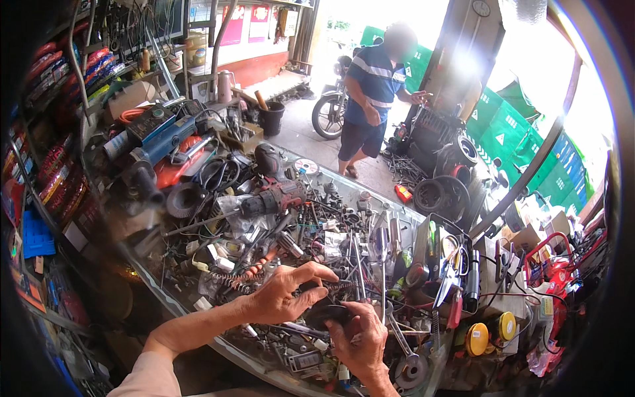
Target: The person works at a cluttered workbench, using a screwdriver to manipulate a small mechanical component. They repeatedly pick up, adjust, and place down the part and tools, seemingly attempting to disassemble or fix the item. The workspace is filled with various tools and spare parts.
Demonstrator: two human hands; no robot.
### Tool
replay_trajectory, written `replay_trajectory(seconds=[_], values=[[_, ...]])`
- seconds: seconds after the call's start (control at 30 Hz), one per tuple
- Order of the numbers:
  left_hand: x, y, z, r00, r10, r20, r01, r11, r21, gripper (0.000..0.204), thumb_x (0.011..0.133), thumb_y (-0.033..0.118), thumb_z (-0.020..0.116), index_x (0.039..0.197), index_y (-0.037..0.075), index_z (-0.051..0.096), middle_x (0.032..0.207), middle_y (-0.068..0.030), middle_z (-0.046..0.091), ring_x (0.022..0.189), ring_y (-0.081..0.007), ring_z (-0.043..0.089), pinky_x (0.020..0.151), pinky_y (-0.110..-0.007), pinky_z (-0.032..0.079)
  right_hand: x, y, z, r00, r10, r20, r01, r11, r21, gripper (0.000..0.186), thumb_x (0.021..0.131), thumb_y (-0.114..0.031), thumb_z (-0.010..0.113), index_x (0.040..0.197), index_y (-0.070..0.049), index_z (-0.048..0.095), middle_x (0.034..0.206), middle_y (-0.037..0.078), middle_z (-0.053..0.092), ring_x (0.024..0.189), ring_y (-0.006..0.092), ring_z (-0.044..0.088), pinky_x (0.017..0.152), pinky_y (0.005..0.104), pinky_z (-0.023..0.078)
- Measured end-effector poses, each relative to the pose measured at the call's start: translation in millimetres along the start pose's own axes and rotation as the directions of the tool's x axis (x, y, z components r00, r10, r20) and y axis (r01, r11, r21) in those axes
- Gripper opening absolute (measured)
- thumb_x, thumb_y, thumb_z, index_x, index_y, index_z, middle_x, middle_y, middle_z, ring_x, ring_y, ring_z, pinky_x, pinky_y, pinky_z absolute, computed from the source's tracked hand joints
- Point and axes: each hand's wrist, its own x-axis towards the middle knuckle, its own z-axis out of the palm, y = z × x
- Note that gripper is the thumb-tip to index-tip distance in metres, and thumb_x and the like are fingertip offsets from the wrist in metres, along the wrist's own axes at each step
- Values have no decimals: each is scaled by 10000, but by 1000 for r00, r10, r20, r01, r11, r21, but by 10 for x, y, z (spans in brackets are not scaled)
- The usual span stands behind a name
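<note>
My right hand (360, 334) is closed round the edge of a dark, round, disc-like part (329, 313), thumb and fingers pressing it from the right. Just above and left of that part hovers my left hand (291, 291), thumb and forefinger stretched out and apart. A dark patch shows between them, but I cannot tell whether it is a held piece or the clutter behind. Beneath both hands spreads a heap of small metal parts. A coil spring (231, 283) lies left of my left hand. An open-ended wrench (401, 337) rests right of my right hand.
A red and black cordless drill (272, 200) lies on the heap beyond my hands. A blue power tool (165, 140) sits far left. To the right stand scissors (448, 286) and two yellow round containers (477, 339). Past the glass-topped counter's edge stands a person (372, 92) near a motorcycle (329, 114).
</note>
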Motion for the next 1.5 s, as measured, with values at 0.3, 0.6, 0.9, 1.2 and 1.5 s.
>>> replay_trajectory(seconds=[0.3,0.6,0.9,1.2,1.5], values=[[413,105,-621,992,64,-106,-8,886,463,335,823,204,750,1064,-13,668,961,-169,695,890,-279,663,779,-382,532,-64,-58,117,944,-328,-24,318,929,-187,444,675,-95,824,1040,-38,579,901,116,630,594,215,628,491,307,503],[295,-851,-852,939,88,-333,285,340,896,651,720,184,785,1298,46,522,1108,-139,630,1099,-268,549,1002,-452,322,-90,-99,226,879,-467,91,476,862,-174,423,678,-107,811,1034,-9,605,891,118,648,611,228,650,506,302,525],[270,-958,-915,929,122,-348,303,286,909,615,723,221,796,1268,66,555,1087,-92,659,1061,-243,599,1048,-517,268,-87,-70,226,887,-439,143,460,872,-171,434,671,-98,795,1055,-9,612,910,122,645,630,235,657,521,308,539],[184,-936,-1162,885,118,-451,395,323,860,572,748,184,760,1270,72,554,1167,-78,638,1117,-228,566,1057,-517,251,-159,94,240,873,-467,138,486,855,-180,405,774,-112,714,1143,3,593,1018,179,648,728,287,662,607,341,552],[155,-859,-1252,882,-13,-470,442,363,820,595,746,148,764,1289,46,542,1210,-103,633,1143,-259,556,1052,-506,269,-96,-51,202,878,-456,144,477,860,-182,428,661,-91,800,1044,-21,622,902,112,643,629,230,658,533,309,552]])
